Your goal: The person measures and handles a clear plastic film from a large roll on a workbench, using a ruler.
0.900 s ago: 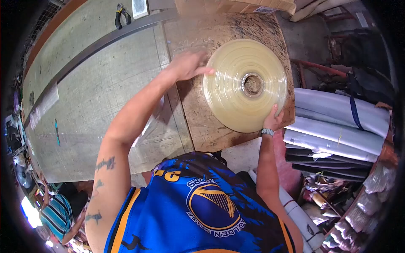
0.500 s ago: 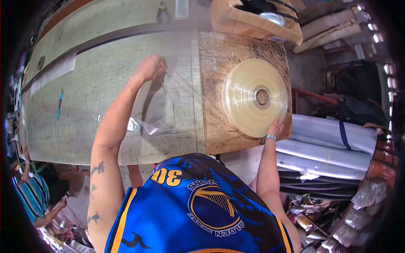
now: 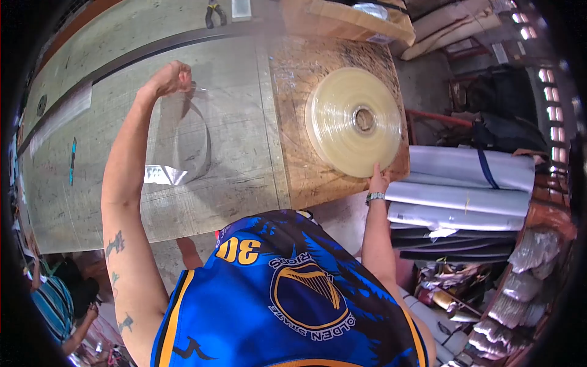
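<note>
A large roll of clear plastic film (image 3: pixel 333 128) lies flat on the brown wooden part of the table. My right hand (image 3: pixel 378 180), with a watch at the wrist, is at the roll's near edge, one finger over the top; its other fingers are partly hidden. Over the table's grey surface, my left hand (image 3: pixel 173 78) is closed on the clear plastic film. A transparent strip of film (image 3: pixel 205 137) curves below that hand. Its shiny part (image 3: pixel 166 175) rests on the table beside my left forearm.
A dark metal strip (image 3: pixel 137 58) runs along the table's far side, with pliers (image 3: pixel 215 15) beyond it. A teal pen-like tool (image 3: pixel 73 160) lies at left. A cardboard box (image 3: pixel 354 19) stands behind the roll; wrapped rolls (image 3: pixel 465 177) lie right. Another person (image 3: pixel 55 300) is at lower left.
My left hand has moved left and away from the roll, drawing the film with it. My right hand stays at the roll's near edge. The whole view has shifted slightly.
</note>
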Demonstrator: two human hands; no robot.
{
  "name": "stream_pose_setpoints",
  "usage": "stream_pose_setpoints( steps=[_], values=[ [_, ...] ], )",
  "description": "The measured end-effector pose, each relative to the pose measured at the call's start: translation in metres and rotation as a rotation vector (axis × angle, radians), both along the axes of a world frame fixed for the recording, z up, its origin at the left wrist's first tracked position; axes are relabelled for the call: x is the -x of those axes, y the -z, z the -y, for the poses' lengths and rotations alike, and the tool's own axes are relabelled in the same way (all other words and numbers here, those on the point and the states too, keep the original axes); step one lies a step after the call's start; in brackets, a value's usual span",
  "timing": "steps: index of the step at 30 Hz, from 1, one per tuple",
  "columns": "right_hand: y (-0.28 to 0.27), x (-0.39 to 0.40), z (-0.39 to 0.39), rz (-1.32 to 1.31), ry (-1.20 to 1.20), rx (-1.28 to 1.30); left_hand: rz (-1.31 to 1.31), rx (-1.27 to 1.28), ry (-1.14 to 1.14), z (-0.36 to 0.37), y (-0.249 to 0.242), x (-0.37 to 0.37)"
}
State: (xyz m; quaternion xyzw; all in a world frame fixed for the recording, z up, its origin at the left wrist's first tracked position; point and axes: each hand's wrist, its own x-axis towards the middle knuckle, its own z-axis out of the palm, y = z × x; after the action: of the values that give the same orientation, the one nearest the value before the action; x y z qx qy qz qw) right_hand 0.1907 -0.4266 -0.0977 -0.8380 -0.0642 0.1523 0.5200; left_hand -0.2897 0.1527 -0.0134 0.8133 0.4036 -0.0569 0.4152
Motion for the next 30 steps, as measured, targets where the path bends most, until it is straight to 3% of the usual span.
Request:
stream_pose_setpoints(
  steps=[2, 3, 7, 10, 11, 13, 15, 16, 18, 20, 24, 30],
  values=[
    [-0.010, -0.001, 0.005, 0.014, -0.018, 0.017, -0.090, 0.245, -0.107, -0.013, 0.022, 0.009],
    [-0.008, -0.008, 0.003, 0.070, -0.017, -0.036, -0.237, -0.019, 0.122, 0.013, -0.016, 0.004],
    [-0.027, -0.047, -0.002, 0.169, 0.048, 0.059, -0.238, -0.203, 0.118, 0.035, -0.055, -0.014],
    [-0.051, -0.083, -0.018, 0.221, -0.022, 0.117, -0.062, -0.437, -0.034, 0.089, -0.090, -0.076],
    [-0.044, -0.106, -0.022, 0.250, -0.021, 0.107, 0.085, -0.402, -0.053, 0.114, -0.091, -0.104],
    [-0.046, -0.134, -0.046, 0.294, -0.044, 0.138, 0.289, -0.296, -0.088, 0.170, -0.079, -0.168],
    [-0.040, -0.164, -0.080, 0.310, -0.110, 0.145, 0.263, -0.324, -0.083, 0.224, -0.044, -0.229],
    [-0.028, -0.185, -0.090, 0.314, -0.154, 0.111, 0.205, -0.199, -0.174, 0.247, -0.035, -0.257],
    [-0.054, -0.186, -0.121, 0.266, -0.310, 0.197, 0.098, -0.125, -0.265, 0.278, -0.019, -0.301],
    [-0.069, -0.182, -0.138, 0.296, -0.461, 0.236, 0.129, -0.484, -0.366, 0.302, 0.014, -0.327],
    [-0.052, -0.180, -0.138, 0.324, -0.531, 0.291, 0.093, -0.527, -0.310, 0.286, 0.022, -0.344],
    [-0.062, -0.143, -0.105, 0.191, -0.313, 0.226, 0.187, -0.485, -0.036, 0.230, 0.022, -0.363]
  ],
)
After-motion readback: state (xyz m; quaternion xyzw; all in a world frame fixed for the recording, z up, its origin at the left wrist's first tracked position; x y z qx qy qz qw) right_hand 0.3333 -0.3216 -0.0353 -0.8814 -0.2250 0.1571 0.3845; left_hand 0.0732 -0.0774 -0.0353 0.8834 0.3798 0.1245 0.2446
